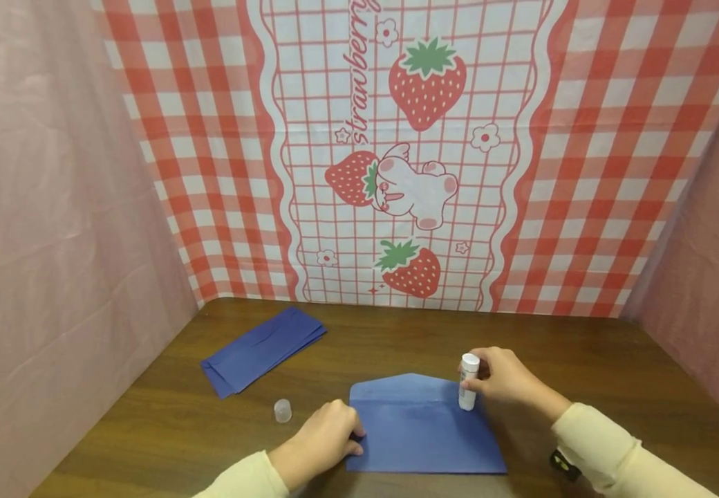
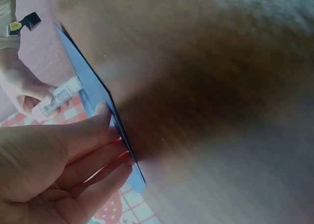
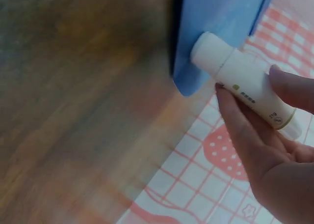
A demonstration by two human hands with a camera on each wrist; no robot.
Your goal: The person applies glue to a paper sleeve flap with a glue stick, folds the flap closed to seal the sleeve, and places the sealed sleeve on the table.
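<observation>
A blue paper envelope lies on the table with its pointed flap opened away from me. My left hand holds the envelope's left edge, thumb and fingertips at the paper, as the left wrist view shows up close. In my right hand is a white glue stick, pinched between thumb and fingers. It stands nearly upright in the head view, its lower end against the blue paper near the flap's right end. The right wrist view shows that end of the glue stick touching the paper.
To the left of the envelope stands a small translucent cap. Farther back lies a stack of blue envelopes. A strawberry-patterned cloth hangs behind the wooden table, with pink cloth at both sides. A black object shows by the right sleeve.
</observation>
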